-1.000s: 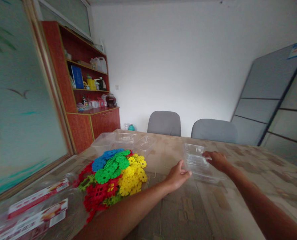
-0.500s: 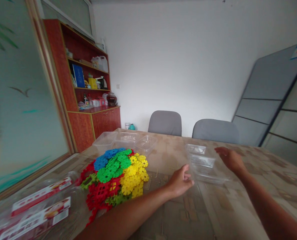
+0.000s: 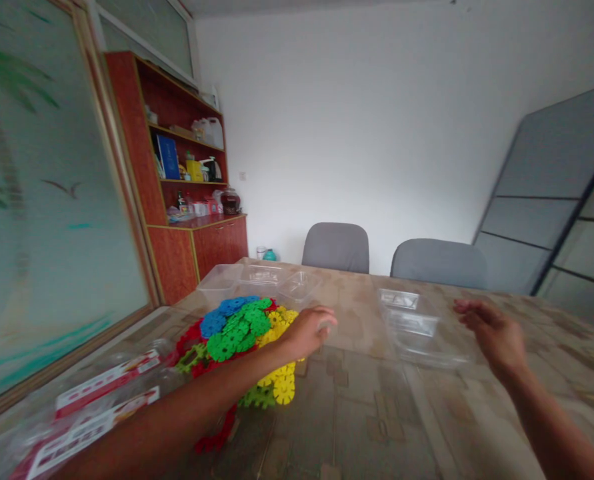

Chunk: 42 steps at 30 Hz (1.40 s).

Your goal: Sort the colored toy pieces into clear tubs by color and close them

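Left hand (image 3: 309,330): lies over the near edge of the pile (image 3: 237,327) of coloured plastic pieces, fingers curled down onto the yellow ones. Whether a piece is pinched under the fingers cannot be told; the hand is blurred and covers the contact.

Right hand (image 3: 497,337): raised off the table (image 3: 357,413), palm slack, fingers spread, grasping nothing. It hangs just to the outer side of a clear tray (image 3: 417,327), apart from its rim.

Tray: stands between the two hands, nearer the right. No coloured piece shows inside it.

Progress, as judged: the pieces appear to sit all in the one pile, blue, green, yellow and red mixed, with a few yellow and red ones straggling toward the body. More clear trays (image 3: 259,277) stand beyond the left hand, past the pile; they look unfilled, though their clear walls make this hard to confirm.

Obscured: the left forearm crosses the near part of the pile and hides it. A clear bag with red-and-white labels (image 3: 101,400) outside the left arm is blurred; its print is unreadable. Two grey chairs (image 3: 337,247) stand across the table.
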Motion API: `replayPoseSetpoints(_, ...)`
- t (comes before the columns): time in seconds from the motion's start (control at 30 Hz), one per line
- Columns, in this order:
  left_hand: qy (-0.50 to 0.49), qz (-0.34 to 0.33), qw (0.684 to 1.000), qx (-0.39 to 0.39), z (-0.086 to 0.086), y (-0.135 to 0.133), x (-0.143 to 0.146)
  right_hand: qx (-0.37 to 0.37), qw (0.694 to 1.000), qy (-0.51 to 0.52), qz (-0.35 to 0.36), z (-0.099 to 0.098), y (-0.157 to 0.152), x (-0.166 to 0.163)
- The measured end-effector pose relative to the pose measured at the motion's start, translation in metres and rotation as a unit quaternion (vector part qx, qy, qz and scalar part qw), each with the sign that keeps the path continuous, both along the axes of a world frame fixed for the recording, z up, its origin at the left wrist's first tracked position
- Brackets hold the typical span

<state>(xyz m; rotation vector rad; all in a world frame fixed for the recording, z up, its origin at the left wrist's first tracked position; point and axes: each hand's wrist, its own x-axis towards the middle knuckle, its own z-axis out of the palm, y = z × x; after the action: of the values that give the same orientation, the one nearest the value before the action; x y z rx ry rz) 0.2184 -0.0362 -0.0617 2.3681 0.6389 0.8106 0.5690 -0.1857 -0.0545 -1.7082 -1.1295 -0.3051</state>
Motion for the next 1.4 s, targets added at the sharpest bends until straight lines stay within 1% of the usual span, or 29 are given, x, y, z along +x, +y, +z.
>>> replayPoseSetpoints(0.07, 0.009, 0.058, 0.998, 0.026, 0.013, 0.028, -0.026, -0.01, 0.998, 0.018, 0.066, 0.006, 0.011, -0.027)
replayPoseSetpoints(0.13, 0.021, 0.123, 0.991, 0.049, 0.024, 0.057, -0.055, -0.031, 0.99, 0.022, 0.136, 0.007, 0.022, -0.059)
replayPoseSetpoints(0.2, 0.04, 0.186, 0.979, 0.07, 0.031, 0.083, -0.084, -0.054, 0.979, 0.015, 0.194, 0.002, 0.032, -0.091)
replayPoseSetpoints(0.27, 0.071, 0.234, 0.965, 0.09, 0.035, 0.103, -0.111, -0.076, 0.968, 0.003, 0.237, -0.007, 0.044, -0.119)
replayPoseSetpoints(0.37, 0.13, 0.267, 0.948, 0.117, 0.035, 0.122, -0.14, -0.103, 0.955, -0.025, 0.276, -0.023, 0.065, -0.153)
replayPoseSetpoints(0.43, 0.167, 0.269, 0.939, 0.136, 0.032, 0.128, -0.148, -0.119, 0.949, -0.051, 0.288, -0.029, 0.083, -0.17)
replayPoseSetpoints(0.53, 0.213, 0.259, 0.927, 0.166, 0.028, 0.135, -0.144, -0.144, 0.938, -0.101, 0.3, -0.028, 0.113, -0.192)
replayPoseSetpoints(0.63, 0.255, 0.242, 0.917, 0.191, 0.026, 0.14, -0.129, -0.172, 0.924, -0.154, 0.306, -0.019, 0.142, -0.211)
replayPoseSetpoints(0.73, 0.299, 0.227, 0.903, 0.207, 0.027, 0.143, -0.112, -0.212, 0.91, -0.196, 0.298, -0.014, 0.164, -0.223)
replayPoseSetpoints(0.83, 0.337, 0.225, 0.888, 0.216, 0.028, 0.144, -0.1, -0.259, 0.894, -0.228, 0.284, -0.013, 0.176, -0.228)
replayPoseSetpoints(0.97, 0.359, 0.243, 0.873, 0.225, 0.03, 0.142, -0.092, -0.318, 0.882, -0.251, 0.24, -0.012, 0.178, -0.222)
replayPoseSetpoints(1.07, 0.347, 0.264, 0.869, 0.235, 0.036, 0.139, -0.088, -0.341, 0.888, -0.247, 0.184, -0.01, 0.174, -0.206)
replayPoseSetpoints(1.2, 0.306, 0.271, 0.876, 0.256, 0.054, 0.133, -0.082, -0.345, 0.908, -0.212, 0.111, -0.009, 0.169, -0.178)
replayPoseSetpoints(1.3, 0.272, 0.239, 0.889, 0.279, 0.068, 0.118, -0.072, -0.326, 0.923, -0.177, 0.1, -0.007, 0.167, -0.163)
replayPoseSetpoints(1.4, 0.244, 0.175, 0.905, 0.301, 0.075, 0.091, -0.061, -0.28, 0.942, -0.143, 0.115, -0.002, 0.163, -0.152)
